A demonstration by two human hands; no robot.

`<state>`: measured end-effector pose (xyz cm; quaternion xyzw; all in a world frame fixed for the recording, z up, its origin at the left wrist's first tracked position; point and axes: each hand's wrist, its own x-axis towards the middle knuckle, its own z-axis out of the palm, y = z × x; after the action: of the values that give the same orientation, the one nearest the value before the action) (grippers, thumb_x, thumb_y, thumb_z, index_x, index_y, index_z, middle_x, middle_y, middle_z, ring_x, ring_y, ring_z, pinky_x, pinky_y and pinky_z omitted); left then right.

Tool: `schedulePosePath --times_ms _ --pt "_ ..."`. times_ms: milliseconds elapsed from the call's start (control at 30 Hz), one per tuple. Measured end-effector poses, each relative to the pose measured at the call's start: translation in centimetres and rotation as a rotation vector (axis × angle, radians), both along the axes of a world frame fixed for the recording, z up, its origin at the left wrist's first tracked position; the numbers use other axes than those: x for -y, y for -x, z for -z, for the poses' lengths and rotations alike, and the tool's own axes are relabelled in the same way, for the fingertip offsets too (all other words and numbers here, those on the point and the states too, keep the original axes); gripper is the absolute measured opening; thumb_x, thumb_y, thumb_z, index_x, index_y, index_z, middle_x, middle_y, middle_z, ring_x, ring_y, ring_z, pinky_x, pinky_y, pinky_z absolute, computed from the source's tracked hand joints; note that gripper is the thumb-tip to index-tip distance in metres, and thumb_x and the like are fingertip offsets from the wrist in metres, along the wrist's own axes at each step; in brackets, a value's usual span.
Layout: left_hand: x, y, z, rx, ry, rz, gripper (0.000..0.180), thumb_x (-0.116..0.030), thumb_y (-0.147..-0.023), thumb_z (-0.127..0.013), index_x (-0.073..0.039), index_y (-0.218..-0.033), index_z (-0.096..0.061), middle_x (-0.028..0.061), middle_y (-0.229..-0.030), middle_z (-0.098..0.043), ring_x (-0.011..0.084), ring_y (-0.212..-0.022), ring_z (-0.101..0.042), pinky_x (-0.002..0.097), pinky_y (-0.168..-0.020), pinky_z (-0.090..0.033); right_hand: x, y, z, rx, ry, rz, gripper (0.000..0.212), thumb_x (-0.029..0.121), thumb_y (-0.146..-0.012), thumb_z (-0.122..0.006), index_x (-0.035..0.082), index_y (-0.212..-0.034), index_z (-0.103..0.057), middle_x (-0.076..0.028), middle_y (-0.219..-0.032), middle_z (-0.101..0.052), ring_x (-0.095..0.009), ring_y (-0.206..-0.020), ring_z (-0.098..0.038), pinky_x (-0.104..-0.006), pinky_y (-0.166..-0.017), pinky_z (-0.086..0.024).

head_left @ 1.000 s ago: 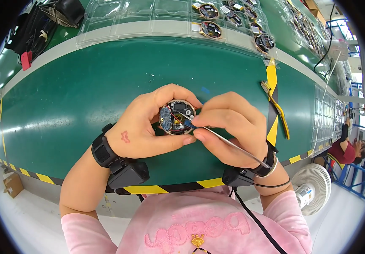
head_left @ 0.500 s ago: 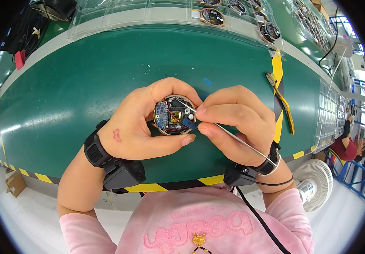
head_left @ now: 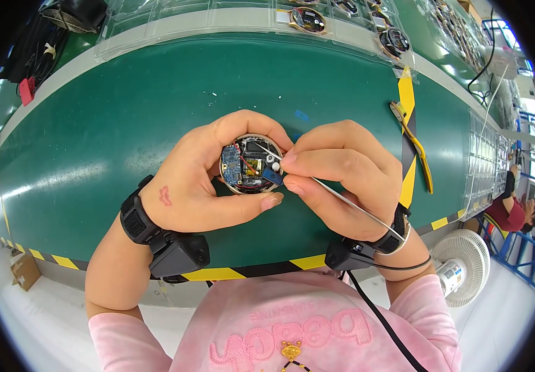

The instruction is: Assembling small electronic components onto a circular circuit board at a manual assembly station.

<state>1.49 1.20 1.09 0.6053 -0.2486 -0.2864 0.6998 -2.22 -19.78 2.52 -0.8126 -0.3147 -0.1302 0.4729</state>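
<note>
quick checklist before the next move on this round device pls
1. Left hand grip around device: ok.
2. Right hand grip on metal tool: ok.
3. Tool tip over the device's exposed inside: ok.
4. Tip touching a part: cannot tell.
5. Blue piece fixed in place: cannot tell; it sits near the right fingertips.
6. Bench free of debris: not ok, white specks beyond the hands.

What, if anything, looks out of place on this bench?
White specks and a small blue scrap lie loose on the green tabletop, beyond the open round device in the left hand. Sitting apart from it, they look like stray debris; their exact nature isn't clear.
</note>
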Motion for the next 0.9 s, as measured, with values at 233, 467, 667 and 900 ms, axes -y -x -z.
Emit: schedulePosePath --times_ms 233,467,667,900 --pt "-0.06 -0.11 0.20 0.065 -0.038 0.006 0.042 -0.003 -0.072 -0.076 -0.001 -0.110 -0.057 0.0036 -0.095 -0.063 0.0088 -0.084 -0.060 0.0225 -0.074 -0.049 -0.46 -0.26 0.37 0.004 -0.047 0.040 0.024 -0.002 -0.070 -0.076 0.004 -0.091 -0.067 -0.009 -0.084 -0.063 -0.021 -0.069 -0.062 -0.0281 -0.057 -0.049" --pt "-0.19 -0.07 0.08 0.035 -0.077 -0.002 0.045 -0.004 -0.071 -0.079 0.000 -0.111 -0.058 0.0036 -0.094 -0.063 0.0082 -0.083 -0.060 0.0227 -0.073 -0.049 -0.64 -0.26 0.40 -0.123 -0.101 0.073 0.018 -0.002 -0.072 -0.075 0.004 -0.088 -0.069 -0.008 -0.082 -0.063 -0.019 -0.070 -0.061 -0.0268 -0.059 -0.049" --pt "-0.36 -0.08 -0.11 0.058 -0.096 0.024 0.047 -0.004 -0.070 -0.080 0.001 -0.111 -0.058 0.0038 -0.094 -0.063 0.0081 -0.083 -0.059 0.0224 -0.073 -0.049 -0.42 0.06 0.33 -0.484 -0.328 0.031 0.017 -0.002 -0.074 -0.074 0.002 -0.089 -0.070 -0.009 -0.084 -0.064 -0.018 -0.074 -0.061 -0.0259 -0.064 -0.047" --pt "-0.32 -0.25 0.17 0.089 -0.065 0.038 0.047 -0.002 -0.069 -0.080 0.001 -0.111 -0.058 0.0041 -0.094 -0.064 0.0080 -0.083 -0.059 0.0221 -0.073 -0.050 0.13 -0.56 0.41 -0.279 -0.181 -0.027 0.017 -0.002 -0.074 -0.074 0.002 -0.090 -0.070 -0.009 -0.083 -0.064 -0.018 -0.073 -0.061 -0.0262 -0.063 -0.047"
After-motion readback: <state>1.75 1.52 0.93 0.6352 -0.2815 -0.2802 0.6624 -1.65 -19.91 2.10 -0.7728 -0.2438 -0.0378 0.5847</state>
